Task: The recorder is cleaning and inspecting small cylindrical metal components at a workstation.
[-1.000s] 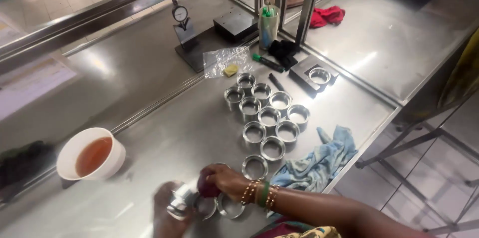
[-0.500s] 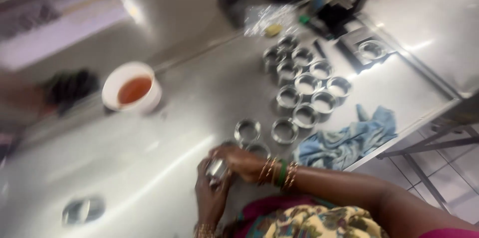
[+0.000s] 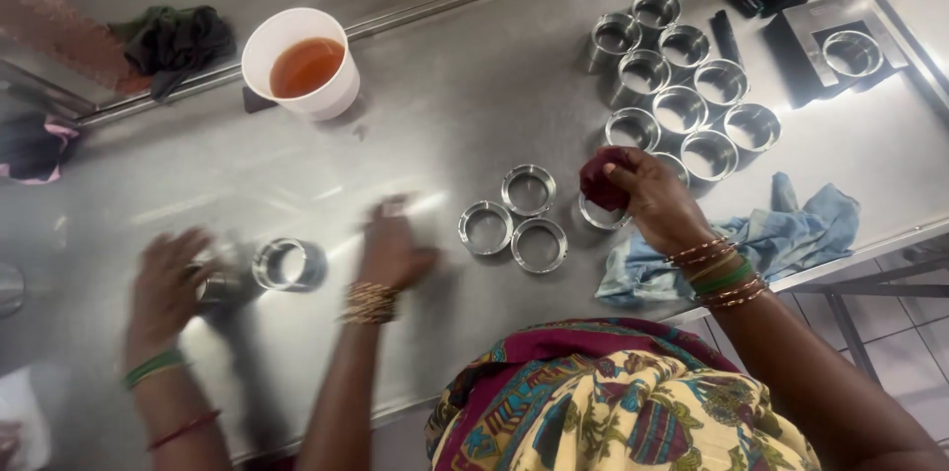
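Whereas half a second ago both hands met over one ring, they now lie apart. The right hand (image 3: 657, 204), below and right of the white cup (image 3: 301, 61), pinches a dark red cloth (image 3: 601, 179) onto a metal ring (image 3: 598, 217). The left hand (image 3: 395, 252), below the cup, is blurred, its grip unreadable. A co-worker's hand (image 3: 166, 283), below-left of the cup, lies beside a loose ring (image 3: 287, 263). Steel table (image 3: 445, 105); tiled floor (image 3: 890, 352) far right.

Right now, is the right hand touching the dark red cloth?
Touching. The head view shows the right hand with its fingers closed around the dark red cloth, holding it just above a metal ring.
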